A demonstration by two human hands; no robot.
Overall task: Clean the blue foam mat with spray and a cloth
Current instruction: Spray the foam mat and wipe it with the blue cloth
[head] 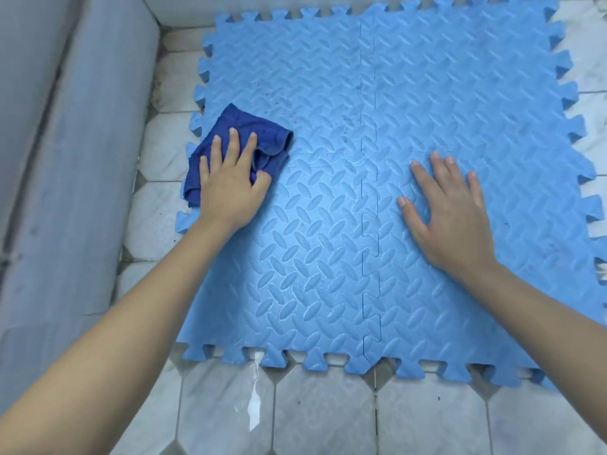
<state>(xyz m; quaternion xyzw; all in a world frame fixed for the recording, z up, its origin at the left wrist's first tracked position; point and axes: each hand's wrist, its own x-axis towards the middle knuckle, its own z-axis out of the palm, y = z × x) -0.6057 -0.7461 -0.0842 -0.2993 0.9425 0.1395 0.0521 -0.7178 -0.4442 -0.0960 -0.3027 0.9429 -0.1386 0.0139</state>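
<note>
The blue foam mat (377,93), two interlocking tiles with a raised leaf pattern, lies flat on the tiled floor and fills most of the view. Small dark specks dot its upper middle. A crumpled dark blue cloth (243,133) rests on the mat's left edge. My left hand (230,185) presses down on the cloth, fingers spread over it and thumb tucked into a fold. My right hand (450,211) lies flat and open on the right tile, palm down, holding nothing. No spray bottle is in view.
Pale grey floor tiles (322,418) surround the mat, with a wet streak (253,399) near its front edge. A grey wall (65,159) rises close along the left side. More tiled floor shows at the right edge.
</note>
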